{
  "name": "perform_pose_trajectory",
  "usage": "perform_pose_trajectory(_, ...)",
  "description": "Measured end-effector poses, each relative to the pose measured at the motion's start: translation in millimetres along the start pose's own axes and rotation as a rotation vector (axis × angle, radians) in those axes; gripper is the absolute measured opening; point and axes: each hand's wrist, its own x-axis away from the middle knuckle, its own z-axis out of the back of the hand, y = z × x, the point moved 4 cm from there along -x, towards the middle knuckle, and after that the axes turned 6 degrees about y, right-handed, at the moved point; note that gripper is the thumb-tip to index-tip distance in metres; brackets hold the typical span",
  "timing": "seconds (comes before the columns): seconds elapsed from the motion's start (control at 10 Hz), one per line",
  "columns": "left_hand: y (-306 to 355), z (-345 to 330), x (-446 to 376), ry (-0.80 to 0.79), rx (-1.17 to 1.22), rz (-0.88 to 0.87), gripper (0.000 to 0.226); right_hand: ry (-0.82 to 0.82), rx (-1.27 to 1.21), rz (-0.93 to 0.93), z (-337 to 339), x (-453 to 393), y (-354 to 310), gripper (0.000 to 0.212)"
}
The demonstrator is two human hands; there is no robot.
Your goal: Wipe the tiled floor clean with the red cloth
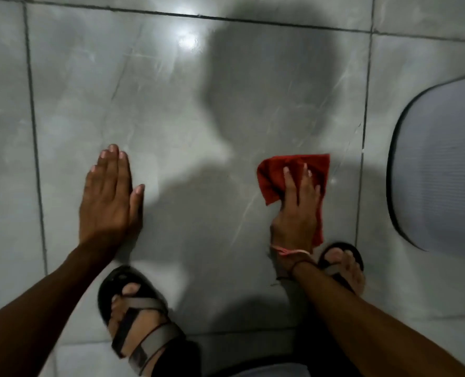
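Note:
The red cloth (273,175) lies crumpled on the grey tiled floor (187,110), right of centre. My right hand (296,210) presses flat on top of it, fingers spread over the fabric, a thin pink band at the wrist. My left hand (108,197) rests palm down on the bare tile to the left, fingers together and holding nothing. Both hands sit on the same large tile.
My two sandalled feet stand close behind the hands, the left foot (136,317) and the right foot (343,265). A pale rounded object with a dark rim (440,164) lies at the right edge. Dark grout lines (36,159) frame the tile. A head shadow and a light glare fall on the floor ahead.

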Motion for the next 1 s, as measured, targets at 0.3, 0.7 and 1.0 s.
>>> perform_pose_trajectory(0.3,131.0,169.1,7.3,-0.180,0.107,0.001,0.069,-0.442,-0.547,-0.307,154.0,36.3,-74.4,0.060)
perform_pose_trajectory(0.7,457.2,225.1,-109.5,-0.083,0.415,-0.372,0.063,0.117,-0.292,-0.090,395.6,-122.3,86.8,0.055)
perform_pose_trajectory(1.0,504.8,182.6,-104.2,-0.072,0.284,-0.567,0.067,-0.200,0.129,-0.121,411.9,-132.3,151.6,0.111)
